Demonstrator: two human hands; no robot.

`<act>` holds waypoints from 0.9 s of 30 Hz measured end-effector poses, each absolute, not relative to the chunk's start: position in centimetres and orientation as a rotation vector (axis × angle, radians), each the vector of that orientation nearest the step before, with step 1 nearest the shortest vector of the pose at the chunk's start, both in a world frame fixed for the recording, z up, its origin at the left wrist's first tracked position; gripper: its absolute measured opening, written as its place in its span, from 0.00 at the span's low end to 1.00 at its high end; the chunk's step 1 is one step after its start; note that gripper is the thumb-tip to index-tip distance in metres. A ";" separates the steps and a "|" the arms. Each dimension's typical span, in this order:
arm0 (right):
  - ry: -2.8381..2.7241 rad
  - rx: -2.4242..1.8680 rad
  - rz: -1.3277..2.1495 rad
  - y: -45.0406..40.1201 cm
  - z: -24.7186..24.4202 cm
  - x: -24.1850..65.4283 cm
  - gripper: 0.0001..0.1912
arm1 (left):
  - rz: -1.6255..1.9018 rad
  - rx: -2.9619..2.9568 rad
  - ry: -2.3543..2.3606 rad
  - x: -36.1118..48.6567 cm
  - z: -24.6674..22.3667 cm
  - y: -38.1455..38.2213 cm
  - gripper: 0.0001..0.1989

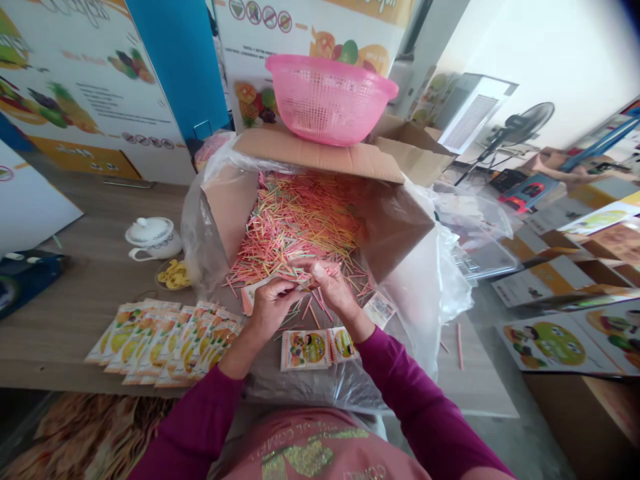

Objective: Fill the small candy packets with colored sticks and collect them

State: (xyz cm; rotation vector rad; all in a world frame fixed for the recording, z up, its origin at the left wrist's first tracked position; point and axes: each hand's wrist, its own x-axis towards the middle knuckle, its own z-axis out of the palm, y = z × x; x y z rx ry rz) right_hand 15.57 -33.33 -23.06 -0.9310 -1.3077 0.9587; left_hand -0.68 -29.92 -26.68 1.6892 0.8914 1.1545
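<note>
A cardboard box [227, 207] lies on its side, its plastic lining spread around it, with a heap of thin pink, yellow and green sticks [305, 213] spilling toward me. At the heap's front edge, my left hand [273, 307] has its fingers pinched at a small packet that is mostly hidden. Close beside it, my right hand [333, 287] is closed around several sticks. Below the hands lie printed packets [306, 349] on the plastic. Many more printed packets [165, 340] overlap in rows at the left.
A pink basket [330, 100] rests on the box's upper flap. A lidded white cup [153, 239] and a small dish of yellow pieces [174, 274] stand left of the box. Printed cartons [550, 280] and a fan [525, 127] are at the right.
</note>
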 end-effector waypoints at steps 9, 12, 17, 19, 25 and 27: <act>-1.348 -1.127 0.701 -33.1 -23.5 15.6 0.39 | 0.935 1.156 0.788 0.0 -27.1 -30.4 0.16; -1.573 -1.119 0.690 -34.0 -24.0 15.0 0.32 | 0.995 1.231 0.747 0.4 -27.2 -30.8 0.18; -1.799 -1.069 0.601 -36.3 -24.5 14.2 0.27 | 1.063 1.563 0.890 -2.8 -27.0 -33.9 0.17; -1.928 -1.051 0.577 -37.3 -25.0 14.1 0.27 | 0.974 1.822 1.025 -6.0 -26.7 -36.0 0.16; -2.104 -1.506 0.315 -37.2 -27.0 16.3 0.15 | 0.733 2.513 1.570 -14.7 -29.0 -38.3 0.12; -1.969 -1.884 0.172 -35.7 -26.8 18.4 0.14 | 0.750 2.604 1.629 -15.5 -29.9 -37.9 0.18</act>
